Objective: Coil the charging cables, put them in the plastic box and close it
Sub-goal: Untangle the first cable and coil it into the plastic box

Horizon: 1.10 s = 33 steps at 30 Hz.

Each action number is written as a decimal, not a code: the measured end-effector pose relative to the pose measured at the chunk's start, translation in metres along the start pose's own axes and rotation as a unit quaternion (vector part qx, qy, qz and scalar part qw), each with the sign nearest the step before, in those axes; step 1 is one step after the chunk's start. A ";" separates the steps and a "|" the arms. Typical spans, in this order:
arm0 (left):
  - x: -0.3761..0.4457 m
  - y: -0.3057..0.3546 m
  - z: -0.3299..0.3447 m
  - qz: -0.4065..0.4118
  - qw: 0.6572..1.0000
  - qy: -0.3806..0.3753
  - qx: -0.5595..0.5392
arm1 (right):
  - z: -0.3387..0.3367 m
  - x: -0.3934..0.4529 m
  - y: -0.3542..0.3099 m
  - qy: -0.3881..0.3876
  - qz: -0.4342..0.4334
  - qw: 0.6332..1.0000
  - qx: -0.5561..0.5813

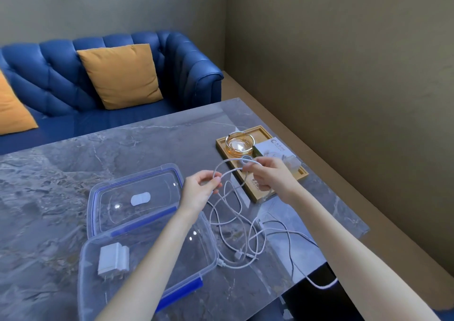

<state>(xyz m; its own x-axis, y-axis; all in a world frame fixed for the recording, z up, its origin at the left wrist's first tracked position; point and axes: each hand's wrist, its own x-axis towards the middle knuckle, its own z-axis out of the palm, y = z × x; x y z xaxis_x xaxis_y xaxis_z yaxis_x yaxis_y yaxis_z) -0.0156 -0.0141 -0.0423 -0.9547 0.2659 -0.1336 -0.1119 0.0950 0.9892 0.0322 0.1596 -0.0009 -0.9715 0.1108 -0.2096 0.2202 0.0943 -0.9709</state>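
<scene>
Marble table [147, 149]: cable [228, 171] tangle, ends unclear; box [208, 259] part-hidden.

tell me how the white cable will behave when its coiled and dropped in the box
Probably floppy: the white cable sags in loose tangled loops below the left hand and right hand. The loop between them looks springy, so a coil may unwind once released. It looks thin and light, unlikely to shift the plastic box.

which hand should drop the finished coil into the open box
Left. The left hand already pinches the cable loop beside the open box; the right hand holds it farther away, over the wooden tray.
</scene>
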 end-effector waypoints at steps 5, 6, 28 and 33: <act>-0.008 -0.027 -0.001 -0.042 0.998 0.002 0.042 | 0.014 -0.002 -0.006 -0.076 0.001 0.996 0.042; -0.010 -0.027 -0.002 -0.047 0.998 -0.006 0.046 | 0.017 -0.002 -0.011 -0.088 0.006 0.994 0.057; -0.068 0.041 -0.053 -0.067 0.969 -0.106 -0.212 | 0.106 0.016 -0.046 -0.189 -0.007 0.978 0.092; -0.068 0.052 -0.055 -0.064 0.942 -0.134 -0.301 | 0.104 0.027 -0.029 0.080 -0.125 0.986 -0.076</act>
<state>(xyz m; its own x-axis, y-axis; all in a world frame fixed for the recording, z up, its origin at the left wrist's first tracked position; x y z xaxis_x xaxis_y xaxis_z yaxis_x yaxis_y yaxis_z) 0.0282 -0.0796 0.0211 -0.8280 0.5295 -0.1843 -0.4341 -0.3975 0.8084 -0.0098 0.0572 0.0099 -0.9734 0.2193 0.0662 -0.0013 0.2841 -0.9588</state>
